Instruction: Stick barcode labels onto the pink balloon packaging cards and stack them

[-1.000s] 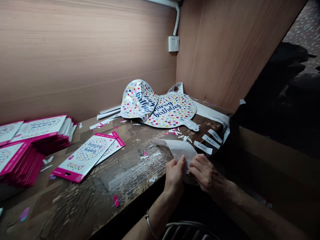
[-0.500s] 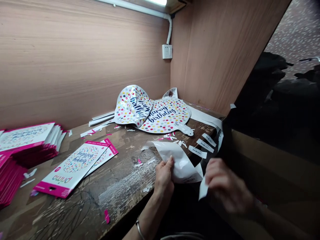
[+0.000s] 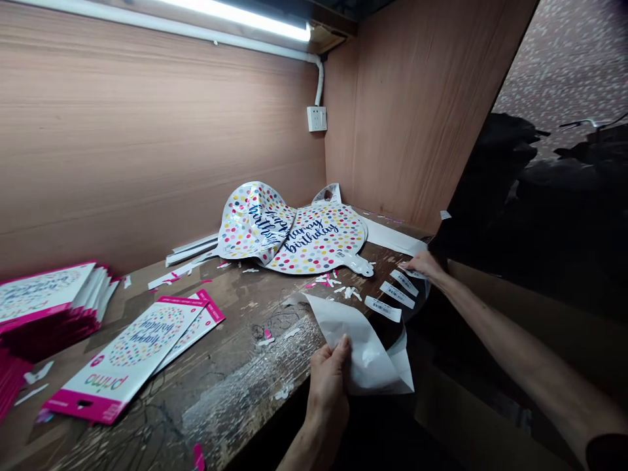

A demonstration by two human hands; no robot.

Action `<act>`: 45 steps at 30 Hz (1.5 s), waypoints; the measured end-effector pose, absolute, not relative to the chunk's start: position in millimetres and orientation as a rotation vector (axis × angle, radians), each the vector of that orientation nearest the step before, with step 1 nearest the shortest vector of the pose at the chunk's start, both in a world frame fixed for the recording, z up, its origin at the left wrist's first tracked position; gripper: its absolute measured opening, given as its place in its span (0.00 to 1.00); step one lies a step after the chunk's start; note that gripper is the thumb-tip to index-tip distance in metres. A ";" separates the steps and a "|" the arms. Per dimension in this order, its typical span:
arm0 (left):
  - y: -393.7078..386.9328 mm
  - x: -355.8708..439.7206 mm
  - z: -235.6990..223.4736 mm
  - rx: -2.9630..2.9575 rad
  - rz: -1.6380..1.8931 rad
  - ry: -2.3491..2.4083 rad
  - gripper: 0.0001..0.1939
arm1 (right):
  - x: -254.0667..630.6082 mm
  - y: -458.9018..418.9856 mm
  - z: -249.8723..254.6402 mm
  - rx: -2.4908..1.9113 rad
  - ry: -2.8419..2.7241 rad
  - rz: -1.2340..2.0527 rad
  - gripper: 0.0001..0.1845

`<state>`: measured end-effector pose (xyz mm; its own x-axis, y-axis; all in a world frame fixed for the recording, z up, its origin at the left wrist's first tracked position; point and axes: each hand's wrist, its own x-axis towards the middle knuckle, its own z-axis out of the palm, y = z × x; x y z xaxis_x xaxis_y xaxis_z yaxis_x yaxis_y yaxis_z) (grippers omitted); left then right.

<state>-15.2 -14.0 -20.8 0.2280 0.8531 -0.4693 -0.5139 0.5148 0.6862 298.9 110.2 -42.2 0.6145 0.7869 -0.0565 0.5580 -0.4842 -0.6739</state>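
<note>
My left hand (image 3: 328, 373) pinches a curled white backing sheet (image 3: 363, 347) at the wooden bench's front edge. My right hand (image 3: 426, 264) reaches out to the bench's right edge, fingertips pressed on a white barcode label (image 3: 412, 269) there. Two more barcode labels (image 3: 396, 294) hang in a row along that edge. Flat polka-dot "happy birthday" foil balloons (image 3: 314, 239) lie at the back of the bench, beyond both hands.
Pink and white "prima" balloon packs (image 3: 132, 347) lie on the left of the bench (image 3: 235, 386), with a taller stack (image 3: 44, 307) at the far left. Paper scraps (image 3: 338, 284) litter the surface. A wall socket (image 3: 316, 118) sits in the back corner.
My right hand left the backing sheet with a label and moved up and away to the bench's right edge. The left hand kept hold of the sheet. The view tilted upward.
</note>
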 end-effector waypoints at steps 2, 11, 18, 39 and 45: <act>-13.8 -14.7 -22.5 0.431 0.976 0.931 0.17 | 299.5 110.3 -44.9 -2.292 -1.053 0.450 0.16; -15.8 -12.9 -16.1 0.364 1.055 0.918 0.20 | 271.4 74.5 -17.4 -2.329 -1.166 0.058 0.18; 2.8 -5.5 -3.2 0.302 1.171 0.860 0.18 | 179.9 -21.9 23.6 -1.428 -1.792 0.603 0.17; 11.1 1.3 7.0 0.472 1.078 0.802 0.16 | 151.8 -26.7 14.2 -1.173 -2.121 -0.465 0.11; 13.3 5.1 9.5 0.520 1.059 0.820 0.16 | 155.9 -24.6 21.0 -1.029 -2.228 -0.585 0.11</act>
<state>5.1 13.3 9.5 0.2475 0.9094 -0.3343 -0.5514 0.4159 0.7232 155.9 -24.6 21.0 -0.5126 0.5192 0.6839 0.7881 0.6006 0.1347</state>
